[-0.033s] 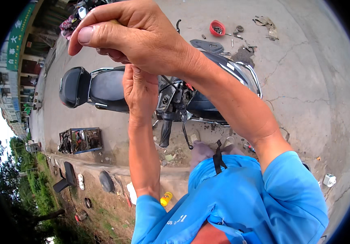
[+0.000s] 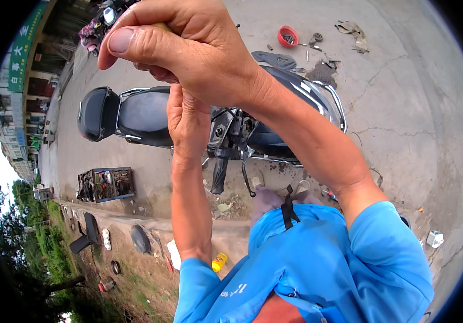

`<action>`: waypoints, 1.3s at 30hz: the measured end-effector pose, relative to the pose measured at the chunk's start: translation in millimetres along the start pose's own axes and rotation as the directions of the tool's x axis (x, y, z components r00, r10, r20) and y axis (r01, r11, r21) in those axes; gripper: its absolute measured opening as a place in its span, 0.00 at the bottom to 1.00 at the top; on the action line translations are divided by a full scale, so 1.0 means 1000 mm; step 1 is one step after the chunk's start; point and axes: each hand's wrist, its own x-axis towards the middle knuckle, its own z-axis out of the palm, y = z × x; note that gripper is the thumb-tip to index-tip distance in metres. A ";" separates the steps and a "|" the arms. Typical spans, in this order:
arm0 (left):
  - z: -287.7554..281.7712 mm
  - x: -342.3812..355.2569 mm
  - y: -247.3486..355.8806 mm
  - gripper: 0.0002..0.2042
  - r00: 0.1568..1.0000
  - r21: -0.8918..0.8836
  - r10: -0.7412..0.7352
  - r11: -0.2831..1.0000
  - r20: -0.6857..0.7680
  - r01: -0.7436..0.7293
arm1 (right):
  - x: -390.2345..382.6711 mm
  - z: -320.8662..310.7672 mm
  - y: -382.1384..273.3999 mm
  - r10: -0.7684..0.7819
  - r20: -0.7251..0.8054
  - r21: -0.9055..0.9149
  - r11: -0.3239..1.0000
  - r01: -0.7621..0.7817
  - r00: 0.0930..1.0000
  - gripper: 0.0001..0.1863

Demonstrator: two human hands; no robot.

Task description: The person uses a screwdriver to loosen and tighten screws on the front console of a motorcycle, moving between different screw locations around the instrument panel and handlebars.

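Observation:
My right hand (image 2: 188,54) is raised high at the upper left, its fingers curled and the thumb laid across them. A small yellowish bit shows between thumb and fingers, too little to name. Just below it, my left hand (image 2: 188,116) points upward; its fingertips disappear behind the right hand, so what they do is hidden. Beneath both hands stands a dark scooter (image 2: 145,117) with a black rear box (image 2: 98,114). Its handlebar area is partly uncovered, with inner parts showing, and a black handlebar grip (image 2: 219,175) and brake lever (image 2: 246,175) reach toward me.
Beyond the scooter, a red bowl (image 2: 288,36) of metal parts, loose tools and a cloth (image 2: 354,33) lie on the concrete. A crate of tools (image 2: 105,184) stands at left. Nearer are a low kerb, a yellow bottle (image 2: 219,262) and a black chair (image 2: 87,236).
Both hands have shifted slightly to the right, the right hand also a little upward. Their grip looks the same.

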 end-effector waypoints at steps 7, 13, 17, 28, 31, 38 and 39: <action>-0.041 -0.057 -0.040 0.25 0.964 0.989 -0.232 -0.031 0.132 -0.142 | -0.013 -0.037 -0.046 0.216 -0.029 0.111 0.971 -0.211 0.976 0.19; -0.066 -0.058 -0.043 0.23 0.957 0.992 -0.267 -0.014 0.115 -0.123 | -0.014 -0.036 -0.046 0.302 -0.028 0.214 0.933 -0.289 0.953 0.20; -0.067 -0.058 -0.047 0.22 0.958 0.991 -0.254 0.013 0.135 -0.136 | -0.012 -0.048 -0.045 0.235 0.032 0.193 0.952 -0.236 0.972 0.20; -0.061 -0.056 -0.045 0.24 0.959 0.994 -0.261 -0.005 0.108 -0.114 | -0.030 -0.053 -0.054 0.292 0.052 0.277 0.915 -0.295 0.955 0.19; -0.058 -0.055 -0.044 0.23 0.966 0.991 -0.230 -0.031 0.121 -0.131 | -0.032 -0.056 -0.077 0.337 0.046 0.283 0.898 -0.336 0.940 0.18; -0.060 -0.054 -0.042 0.22 0.966 0.991 -0.236 -0.057 0.103 -0.120 | -0.044 -0.054 -0.071 0.123 -0.007 0.271 0.955 -0.116 0.992 0.16; -0.062 -0.054 -0.042 0.22 0.962 0.991 -0.253 -0.052 0.103 -0.120 | -0.045 -0.053 -0.069 0.195 -0.041 0.227 0.957 -0.181 0.980 0.19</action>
